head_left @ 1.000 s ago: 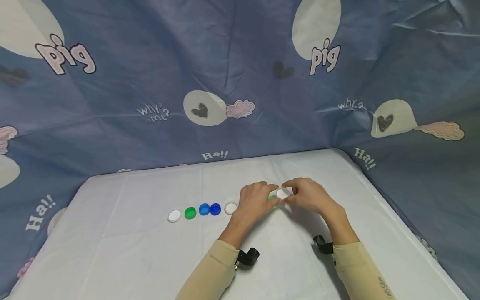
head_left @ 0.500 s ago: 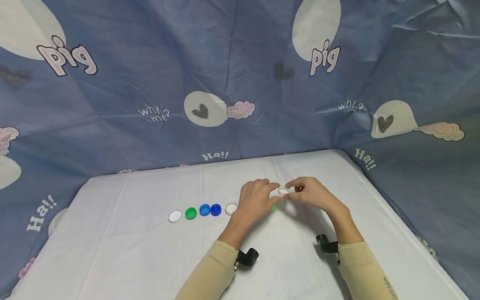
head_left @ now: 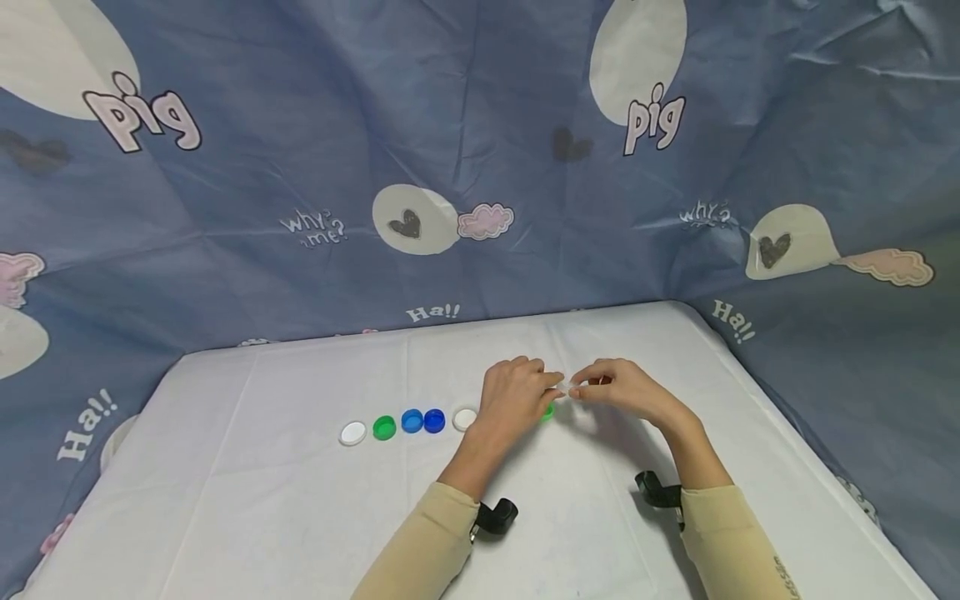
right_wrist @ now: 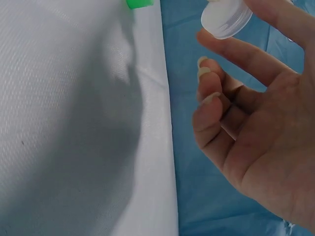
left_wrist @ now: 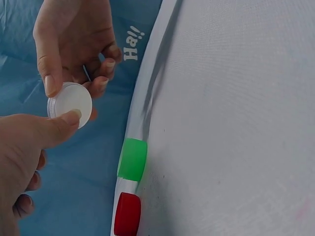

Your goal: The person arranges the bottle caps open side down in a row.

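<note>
A round white cap (left_wrist: pixel 78 98) with a ridged clear rim is held up between both hands, above the far part of the table. My left hand (head_left: pixel 513 396) pinches it, the thumb lying across its flat face in the left wrist view. From the opposite side, my right hand (head_left: pixel 626 390) grips the cap's edge between thumb and index finger, its other fingers loosely curled. Below the hands a green cap (left_wrist: pixel 133 160) stands on the white cloth beside a red cap (left_wrist: pixel 127 215); in the head view the left hand hides the red one.
Leftward from the left hand runs a row of caps: off-white (head_left: pixel 464 419), dark blue (head_left: pixel 434 421), lighter blue (head_left: pixel 412 421), green (head_left: pixel 385 428) and white (head_left: pixel 352 433). A blue printed curtain (head_left: pixel 420 283) hangs behind the white-covered table (head_left: pixel 262 508).
The held white cap has turned from showing its broad face to the head camera to nearly edge-on. My right hand has shifted slightly right; the left hand stays nearly in place.
</note>
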A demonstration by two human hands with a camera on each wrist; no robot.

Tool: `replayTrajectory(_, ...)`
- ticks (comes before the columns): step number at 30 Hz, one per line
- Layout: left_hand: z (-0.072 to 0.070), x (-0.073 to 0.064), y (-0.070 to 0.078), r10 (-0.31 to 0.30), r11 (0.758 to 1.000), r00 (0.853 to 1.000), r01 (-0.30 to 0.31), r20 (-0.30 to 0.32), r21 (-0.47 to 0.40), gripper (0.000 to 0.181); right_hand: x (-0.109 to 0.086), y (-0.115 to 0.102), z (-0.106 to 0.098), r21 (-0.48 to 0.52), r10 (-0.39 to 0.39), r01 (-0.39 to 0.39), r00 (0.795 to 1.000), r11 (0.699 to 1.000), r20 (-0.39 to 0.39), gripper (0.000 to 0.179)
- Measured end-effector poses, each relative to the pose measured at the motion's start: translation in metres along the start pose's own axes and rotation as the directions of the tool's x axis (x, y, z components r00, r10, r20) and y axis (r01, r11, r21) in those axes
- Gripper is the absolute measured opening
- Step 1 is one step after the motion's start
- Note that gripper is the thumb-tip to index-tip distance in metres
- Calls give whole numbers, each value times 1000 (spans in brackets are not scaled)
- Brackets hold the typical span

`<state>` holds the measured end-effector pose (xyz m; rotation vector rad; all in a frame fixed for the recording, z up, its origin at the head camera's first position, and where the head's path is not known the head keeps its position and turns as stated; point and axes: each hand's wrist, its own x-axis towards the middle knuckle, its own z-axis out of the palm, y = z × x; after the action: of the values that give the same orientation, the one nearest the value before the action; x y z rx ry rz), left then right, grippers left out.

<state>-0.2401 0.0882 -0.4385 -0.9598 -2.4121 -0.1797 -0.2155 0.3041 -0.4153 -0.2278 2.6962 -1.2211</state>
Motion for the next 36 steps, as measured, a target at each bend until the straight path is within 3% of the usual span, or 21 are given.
replayTrajectory(7, 1, -2, -2, -11, 1000, 1000, 11, 21, -7, 21, -1, 1, 2, 19, 16, -17, 999, 1000, 32, 39)
replayTrajectory(12, 1, -3, -3, -98, 991, 993, 103, 63, -83, 24, 1, -1, 4, -66, -56, 53, 997, 996, -45, 37)
replayTrajectory(17, -1, -3, -5, -193, 959, 973, 215, 128, -186, 28, 4, -2, 8, -172, -164, 136, 973, 976, -162, 29)
replayTrajectory(22, -2, -3, -5, -238, 919, 952, 285, 192, -272, 26, 6, -2, 11, -171, -201, 166, 956, 971, -216, 23)
replayTrajectory(27, -2, -3, -6, -253, 906, 945, 307, 209, -291, 25, 7, -3, 13, -165, -230, 196, 947, 967, -223, 17)
replayTrajectory(36, -4, -2, -4, -242, 918, 940, 302, 240, -257, 27, 6, -6, 13, -118, -228, 205, 946, 972, -232, 9)
